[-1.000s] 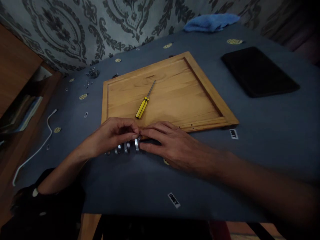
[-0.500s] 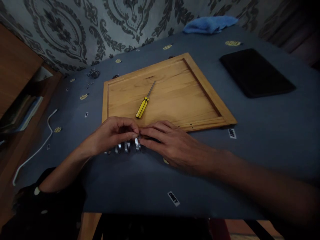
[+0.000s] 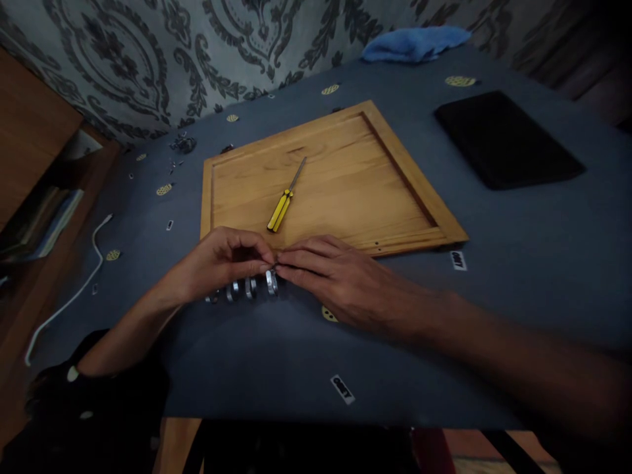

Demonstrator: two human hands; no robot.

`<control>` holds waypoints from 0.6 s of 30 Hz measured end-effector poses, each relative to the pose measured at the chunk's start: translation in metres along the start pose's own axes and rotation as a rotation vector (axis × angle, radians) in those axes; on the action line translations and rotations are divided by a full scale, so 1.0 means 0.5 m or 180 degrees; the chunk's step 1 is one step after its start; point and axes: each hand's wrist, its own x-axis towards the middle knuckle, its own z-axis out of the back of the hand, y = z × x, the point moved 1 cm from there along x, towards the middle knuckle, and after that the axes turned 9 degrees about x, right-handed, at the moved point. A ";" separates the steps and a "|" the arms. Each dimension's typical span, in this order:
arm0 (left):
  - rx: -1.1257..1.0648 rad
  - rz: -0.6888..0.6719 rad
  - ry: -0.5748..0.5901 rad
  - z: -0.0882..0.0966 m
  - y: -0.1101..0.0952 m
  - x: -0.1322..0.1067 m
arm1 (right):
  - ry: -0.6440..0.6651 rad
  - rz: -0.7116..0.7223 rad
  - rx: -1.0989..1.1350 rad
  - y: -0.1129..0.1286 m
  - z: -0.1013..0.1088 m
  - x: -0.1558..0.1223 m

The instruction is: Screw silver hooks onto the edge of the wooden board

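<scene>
My left hand point(image 3: 220, 262) and my right hand point(image 3: 328, 276) meet fingertip to fingertip over a row of small silver metal pieces point(image 3: 244, 288) standing on the blue table cover, just in front of the near edge of a wooden panel point(image 3: 345, 178). Both hands pinch with curled fingers at the rightmost silver piece; what exactly sits between the fingertips is too small to make out. A yellow-handled screwdriver point(image 3: 282, 205) lies on the panel, a little beyond my hands.
A black flat pad point(image 3: 506, 141) lies at the right, a blue cloth point(image 3: 412, 43) at the far edge. A white cable point(image 3: 74, 289) runs along the left side. Small screws point(image 3: 180, 145) and stickers are scattered on the cover. A patterned wall stands behind.
Both hands stay at the same spot over the silver pieces, with only slight finger shifts. The view moved a little.
</scene>
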 end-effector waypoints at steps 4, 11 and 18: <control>-0.0144 -0.0029 -0.0057 -0.003 0.002 -0.001 | -0.0008 0.0000 -0.0040 0.001 0.002 0.000; -0.0274 -0.0107 -0.0163 -0.006 0.011 -0.007 | -0.0154 0.0107 -0.0033 0.003 0.004 -0.002; -0.0105 -0.0215 -0.0198 0.006 0.006 -0.026 | -0.0070 0.0063 0.0053 0.009 0.005 0.001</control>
